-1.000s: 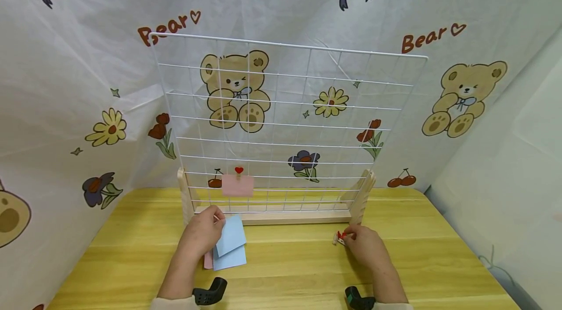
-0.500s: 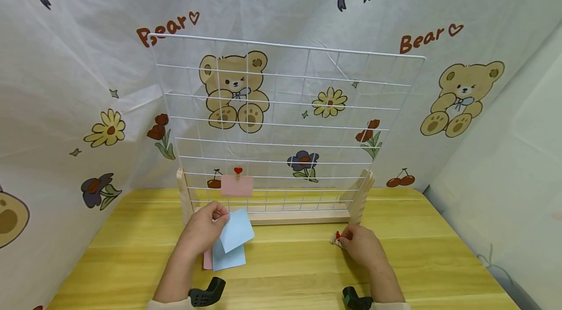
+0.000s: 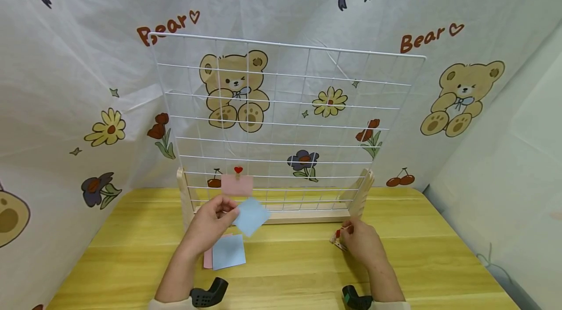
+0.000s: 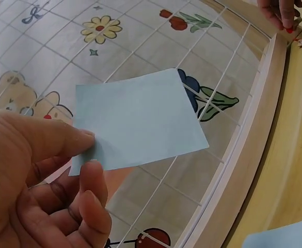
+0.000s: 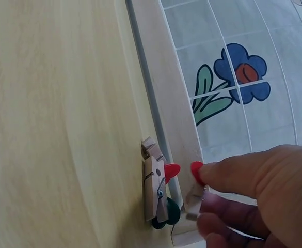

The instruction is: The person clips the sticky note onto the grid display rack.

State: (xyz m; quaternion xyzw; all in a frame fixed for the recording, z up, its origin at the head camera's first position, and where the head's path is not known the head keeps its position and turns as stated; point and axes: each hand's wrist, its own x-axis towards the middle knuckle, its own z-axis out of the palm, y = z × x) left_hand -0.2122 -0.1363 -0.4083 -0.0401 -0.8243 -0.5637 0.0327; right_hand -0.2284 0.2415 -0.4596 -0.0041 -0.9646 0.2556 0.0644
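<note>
I now see the left hand (image 3: 210, 222) pinching 1 blue paper square (image 3: 252, 216) clear of the paper stack (image 3: 229, 252), and the right hand (image 3: 362, 241) pinching 1 red-topped mini clothespin (image 5: 194, 198), so both are held.

The person wears pale beige sleeves (image 3: 173, 305) and bent black wrist devices (image 3: 210, 293), the right one showing green.

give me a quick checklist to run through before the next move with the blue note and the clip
1. Blue note in the left hand: ok, pinched near one edge.
2. Red-topped clip in the right hand: ok, held between thumb and fingers.
3. Clip's jaws open: cannot tell, blurred.
4. Wire grid seated in its wooden base: ok, standing.
5. Pink note fixed on the grid: ok, under a heart-topped clip.
6. Blue note and red-topped clip together: not ok, apart.
</note>
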